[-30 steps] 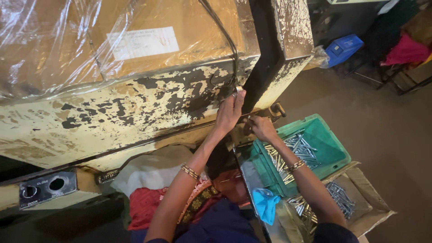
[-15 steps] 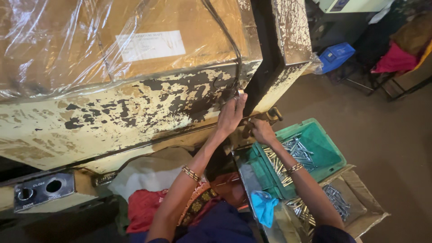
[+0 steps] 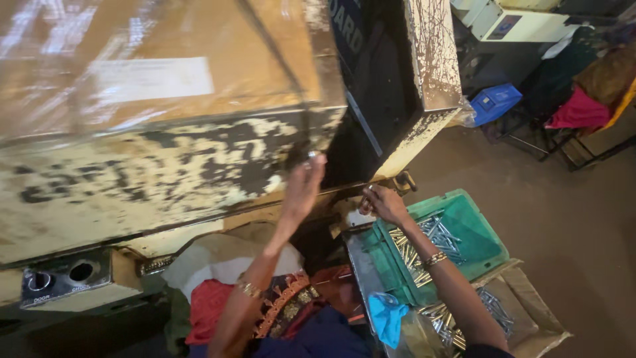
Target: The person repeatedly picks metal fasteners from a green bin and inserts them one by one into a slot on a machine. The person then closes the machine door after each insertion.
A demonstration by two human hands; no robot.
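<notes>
Left hand (image 3: 303, 189) raised, fingers loosely spread and blurred, palm near the chipped cream face of the big machine (image 3: 165, 172); its grip looks wide and empty, touching or just short of the paint, cannot tell which. Right hand (image 3: 384, 202) sits lower at the dark gap under the machine head, fingers pinched narrow around something small; the piece itself is hidden, so what the grip holds cannot be told. Just below that hand, a green tray (image 3: 474, 229) carries a loose heap of short metal pins (image 3: 424, 242), and more pins lie in a plastic-lined carton (image 3: 530, 325) beside it. Judged from their look, the pins are stiff, light singly, smooth and likely slippery, best taken mid-length between thumb and forefinger. A blue cloth (image 3: 386, 315) lies at the tray's near corner. A wrapped brown box (image 3: 146, 59) rests on top of the machine.
</notes>
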